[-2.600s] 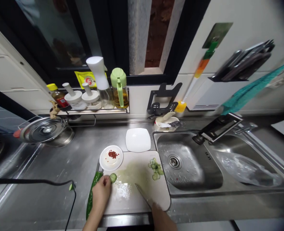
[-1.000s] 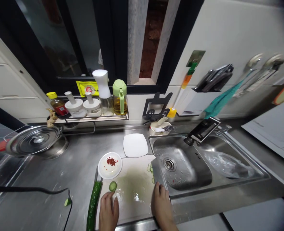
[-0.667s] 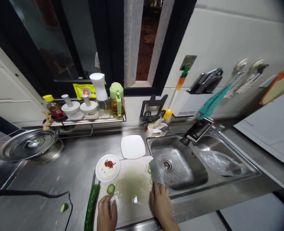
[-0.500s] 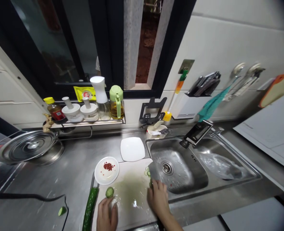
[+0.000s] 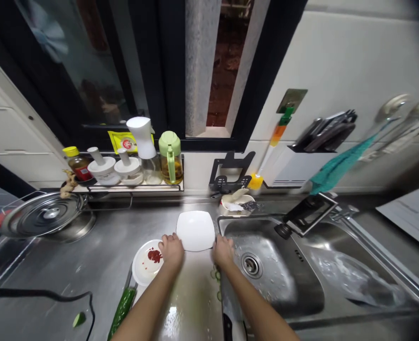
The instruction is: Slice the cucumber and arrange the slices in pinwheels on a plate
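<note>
A white squarish plate (image 5: 195, 230) lies at the far end of the white cutting board (image 5: 191, 293), which is wet. My left hand (image 5: 172, 251) is at its near left corner, fingers bent against the edge. At the opposite corner, my right hand (image 5: 223, 251) has its fingers curled by the rim. Partly behind my left hand is a round white plate (image 5: 140, 268) with chopped red bits (image 5: 155, 255). A long cucumber (image 5: 124, 303) lies left of the board. Thin cucumber slices (image 5: 216, 274) and a knife (image 5: 227, 324) are along the board's right side, partly under my right forearm.
To the right is a double sink (image 5: 276, 265) with a black tap (image 5: 303, 213) and a plastic bag (image 5: 358, 277). A rack with bottles and jars (image 5: 134, 187) stands behind; a lidded pot (image 5: 49, 213) is at left. A cucumber end (image 5: 78, 318) lies by a black cord.
Both hands have moved forward from the near part of the board to the two sides of the squarish plate. My left forearm now covers where the cucumber piece lay. The view has shifted slightly.
</note>
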A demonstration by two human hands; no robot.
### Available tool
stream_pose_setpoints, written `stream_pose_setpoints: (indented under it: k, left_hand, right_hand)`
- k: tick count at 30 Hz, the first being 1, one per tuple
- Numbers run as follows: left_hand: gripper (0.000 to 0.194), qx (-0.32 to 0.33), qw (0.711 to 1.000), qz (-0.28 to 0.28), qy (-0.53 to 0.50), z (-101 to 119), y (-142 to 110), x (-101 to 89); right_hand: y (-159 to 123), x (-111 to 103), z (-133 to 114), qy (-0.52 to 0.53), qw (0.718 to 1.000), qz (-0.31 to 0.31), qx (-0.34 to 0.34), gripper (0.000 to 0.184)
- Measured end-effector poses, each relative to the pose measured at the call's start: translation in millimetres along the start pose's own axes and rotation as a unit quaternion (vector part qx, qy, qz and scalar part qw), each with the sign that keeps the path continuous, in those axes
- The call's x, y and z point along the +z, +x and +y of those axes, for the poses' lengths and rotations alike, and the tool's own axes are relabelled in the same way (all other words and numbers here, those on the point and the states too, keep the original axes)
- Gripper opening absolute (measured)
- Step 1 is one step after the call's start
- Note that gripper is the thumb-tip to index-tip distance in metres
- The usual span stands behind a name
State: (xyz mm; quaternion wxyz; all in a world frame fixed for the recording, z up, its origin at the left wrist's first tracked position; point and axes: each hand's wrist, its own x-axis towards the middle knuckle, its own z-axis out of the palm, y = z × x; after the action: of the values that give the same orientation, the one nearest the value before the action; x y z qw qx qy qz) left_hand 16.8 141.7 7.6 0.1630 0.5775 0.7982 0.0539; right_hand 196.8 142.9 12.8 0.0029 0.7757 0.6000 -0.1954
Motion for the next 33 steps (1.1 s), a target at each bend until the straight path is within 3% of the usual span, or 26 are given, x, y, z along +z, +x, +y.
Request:
stream_pose_setpoints:
  k: [7,14,18,21,26,30,33]
  left_hand:
    - [0.027,-0.041,0.999,-0.016,-0.011,6,13,12.5]
    - [0.027,-0.048,0.998,0.004,-0.044,12,0,-11.6]
    - [0.026,-0.036,0.997,0.007,-0.065,1,-38,-25.5]
    - [0.032,-0.039,0.994,0.009,-0.106,-17,-77,-22.1]
    - [0.036,-0.050,0.989,-0.038,-0.130,-55,-137,9.5]
    - [0.038,-0.066,0.990,0.008,-0.126,-77,-169,37.3]
    - [0.035,-0.081,0.989,0.022,-0.120,-87,-182,50.2]
  right_hand:
    - [32,5,-7,0.024,0.999,-0.032,0.004,0.025]
    - [30,-10,3,0.051,0.997,-0.038,-0.031,0.024]
    - [-10,-20,17,0.068,0.994,-0.024,-0.087,0.031]
    - [-55,-19,31,0.076,0.991,-0.016,-0.110,0.034]
    - [-117,12,60,0.069,0.992,-0.037,-0.097,0.038]
    - [-143,44,75,0.042,0.993,-0.060,-0.088,0.045]
    - [-153,56,77,0.013,0.994,-0.072,-0.082,0.045]
